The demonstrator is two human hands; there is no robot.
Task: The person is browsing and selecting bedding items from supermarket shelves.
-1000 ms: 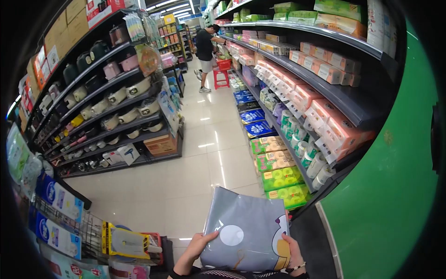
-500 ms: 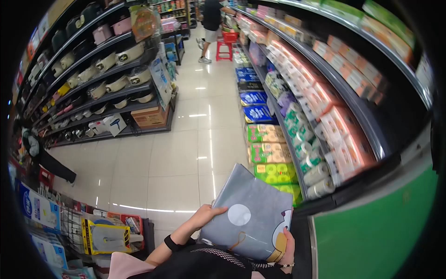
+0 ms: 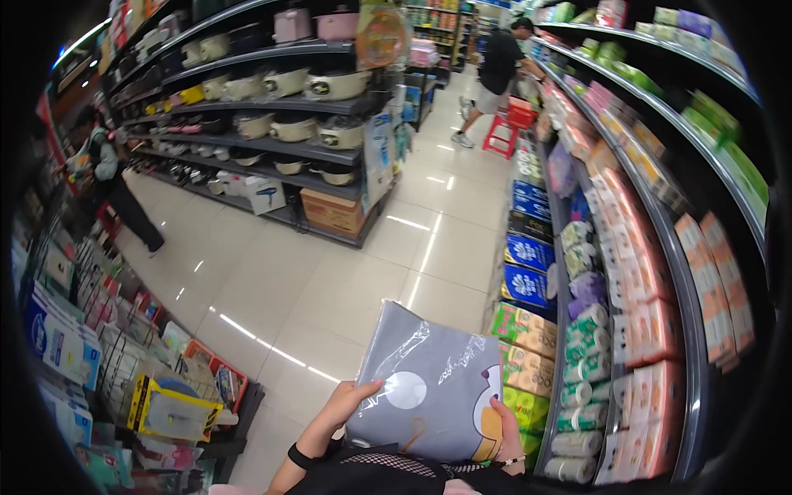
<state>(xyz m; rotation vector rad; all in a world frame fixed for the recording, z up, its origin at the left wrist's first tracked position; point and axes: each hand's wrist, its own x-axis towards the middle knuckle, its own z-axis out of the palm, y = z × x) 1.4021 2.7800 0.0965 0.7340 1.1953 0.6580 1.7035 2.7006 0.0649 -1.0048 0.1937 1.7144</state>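
A flat grey package (image 3: 445,375) in shiny clear plastic is held out in front of my body. It bears a pale round spot and part of a cartoon figure in white and orange at its right side. My left hand (image 3: 345,403) grips its left edge, thumb lying on top near the spot. On the opposite edge, my right hand (image 3: 509,433) clasps it beside the orange patch, thumb on the front. Both hands' other fingers are mostly hidden beneath.
Shelves of pots (image 3: 293,128) line the left; tissue packs (image 3: 648,330) and paper rolls (image 3: 582,367) fill the right. A person (image 3: 499,66) stands up the aisle by a red stool (image 3: 501,134). Another person (image 3: 115,169) is at far left. Wire racks (image 3: 115,379) stand lower left.
The view has swung left and up, so shelves and aisle shift rightward and more of both people shows. The package stays in both hands, turned slightly, with new glare on its plastic.
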